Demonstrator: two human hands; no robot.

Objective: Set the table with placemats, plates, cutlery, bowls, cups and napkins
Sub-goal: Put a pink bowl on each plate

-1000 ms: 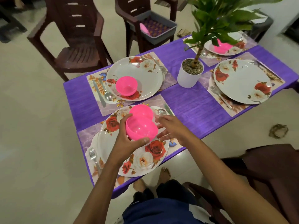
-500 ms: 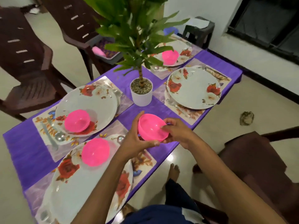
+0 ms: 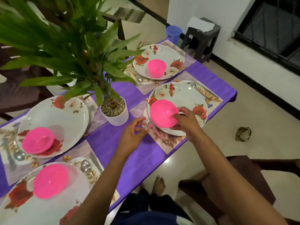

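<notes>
My right hand [image 3: 183, 121] grips a pink bowl [image 3: 163, 113] by its near rim, holding it tilted over the near right floral plate [image 3: 188, 98]. My left hand [image 3: 132, 135] hovers just left of that plate with loosely curled fingers, holding nothing. Three other floral plates each carry a pink bowl: far right [image 3: 156, 68], left [image 3: 38, 140] and near left [image 3: 50, 182]. Each plate sits on a floral placemat [image 3: 168, 144] with cutlery beside it, such as a spoon [image 3: 85, 165].
A potted plant in a white pot [image 3: 116, 116] stands mid-table on the purple tablecloth [image 3: 110, 137], its leaves covering the upper left. A brown chair [image 3: 235, 181] stands at my right. A dark stool [image 3: 203, 34] and blue bin [image 3: 173, 34] lie beyond the table.
The bowl moved right from mid-table to over the near right plate. My left hand let go of it; my right hand alone holds it now. My view shifted right.
</notes>
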